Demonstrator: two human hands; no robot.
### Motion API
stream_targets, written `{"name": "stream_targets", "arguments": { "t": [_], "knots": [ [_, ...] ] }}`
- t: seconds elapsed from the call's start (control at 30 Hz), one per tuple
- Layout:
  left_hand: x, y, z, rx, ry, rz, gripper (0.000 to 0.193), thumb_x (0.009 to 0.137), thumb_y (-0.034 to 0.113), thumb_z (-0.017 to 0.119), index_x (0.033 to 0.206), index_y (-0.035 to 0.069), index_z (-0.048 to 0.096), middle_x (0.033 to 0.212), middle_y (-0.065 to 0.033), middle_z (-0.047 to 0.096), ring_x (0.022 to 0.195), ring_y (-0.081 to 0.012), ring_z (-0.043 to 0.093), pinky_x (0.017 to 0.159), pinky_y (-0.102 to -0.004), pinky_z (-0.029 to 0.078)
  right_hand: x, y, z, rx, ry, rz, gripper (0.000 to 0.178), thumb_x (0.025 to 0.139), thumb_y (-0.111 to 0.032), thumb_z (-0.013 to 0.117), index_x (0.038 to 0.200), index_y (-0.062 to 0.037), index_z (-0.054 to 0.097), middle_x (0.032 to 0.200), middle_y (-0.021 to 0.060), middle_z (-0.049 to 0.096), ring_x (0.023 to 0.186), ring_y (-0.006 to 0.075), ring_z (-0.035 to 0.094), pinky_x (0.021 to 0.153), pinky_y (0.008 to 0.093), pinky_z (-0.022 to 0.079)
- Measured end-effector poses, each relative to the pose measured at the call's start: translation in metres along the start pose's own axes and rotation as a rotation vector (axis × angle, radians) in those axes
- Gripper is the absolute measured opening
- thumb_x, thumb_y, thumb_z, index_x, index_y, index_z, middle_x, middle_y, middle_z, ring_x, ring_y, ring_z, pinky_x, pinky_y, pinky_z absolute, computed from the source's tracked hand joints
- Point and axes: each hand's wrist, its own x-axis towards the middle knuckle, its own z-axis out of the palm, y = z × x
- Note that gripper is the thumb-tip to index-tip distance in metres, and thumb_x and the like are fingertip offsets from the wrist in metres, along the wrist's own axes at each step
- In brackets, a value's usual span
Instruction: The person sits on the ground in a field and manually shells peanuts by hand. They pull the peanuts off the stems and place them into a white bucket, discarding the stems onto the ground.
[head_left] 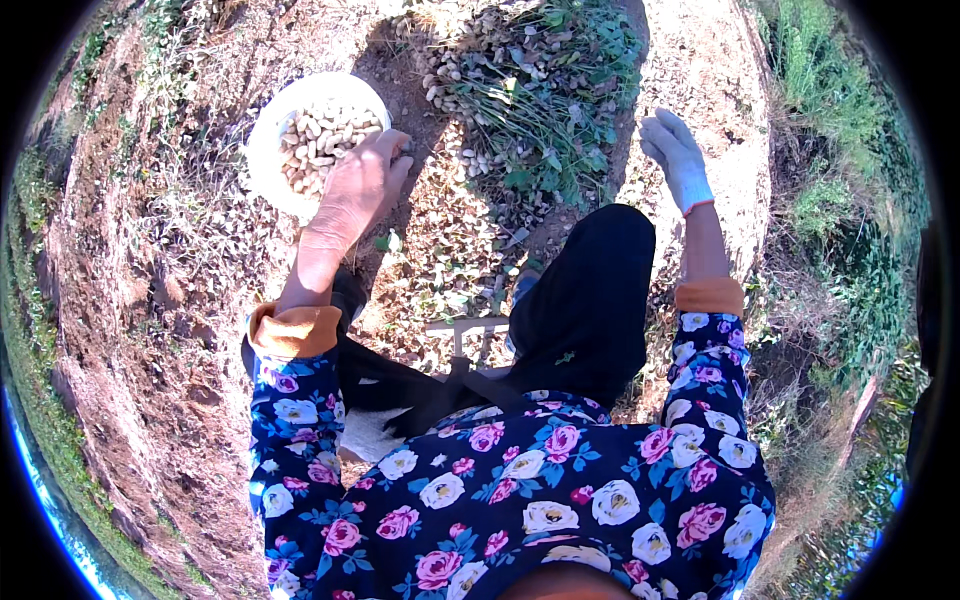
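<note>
A round white tub (268, 160) of peanuts in their shells (322, 138) is on the ground at the front left. My left hand (366, 178), bare, is over the tub's right rim with its fingers curled in; what they hold, if anything, is hidden. To the right, my right hand (677, 160) wears a pale glove with a reddish cuff edge. It is held in the air with loosely bent fingers, and nothing shows in them. Between the hands, farther off, lies a heap of pulled peanut plants (545, 110) with pods on their roots.
Dry leaves and loose pods (450, 245) litter the soil before me. My bent leg (590, 290) in dark trousers stands between my arms. A grey bar (468, 325) shows near my feet. Green weeds (835, 170) grow along the right side, with bare dry soil (120, 270) at left.
</note>
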Motion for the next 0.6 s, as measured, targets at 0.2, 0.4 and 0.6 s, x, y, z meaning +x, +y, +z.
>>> {"name": "stream_targets", "arguments": {
  "t": [0.2,0.4,0.6],
  "knots": [
    [-0.023,-0.009,0.029,0.327,-0.268,0.227,0.01,0.078,0.01,0.051,0.086,0.005,0.051,0.081,-0.0077,0.055,0.078,-0.0245,0.057,0.069,-0.0381,0.044,0.102,0.045,0.166,-1.41,-0.522,-0.189,0.071,0.074,-0.038,0.06,0.132,-0.0075,0.034,0.133,0.0136,0.039,0.12,0.0287,0.041,0.1,0.0373,0.033],
    [-0.037,-0.007,0.028,0.374,-0.395,0.111,0.02,0.074,0.008,0.055,0.093,0.004,0.051,0.082,-0.0066,0.055,0.079,-0.0213,0.057,0.069,-0.0335,0.042,0.156,0.15,0.223,-1.517,-0.377,-0.388,0.09,0.072,-0.039,0.065,0.138,-0.0032,0.015,0.138,0.0212,0.027,0.129,0.0323,0.027,0.101,0.0374,0.032],
    [-0.045,-0.012,0.031,0.372,-0.346,0.08,0.019,0.073,0.01,0.055,0.091,0.004,0.052,0.081,-0.0055,0.055,0.078,-0.02,0.057,0.068,-0.0325,0.042,0.122,0.181,0.247,-1.299,-0.439,-0.001,0.054,0.08,-0.039,0.052,0.121,-0.0043,0.043,0.104,0.0248,0.058,0.097,0.0371,0.056,0.085,0.0419,0.043]
  ]
}}
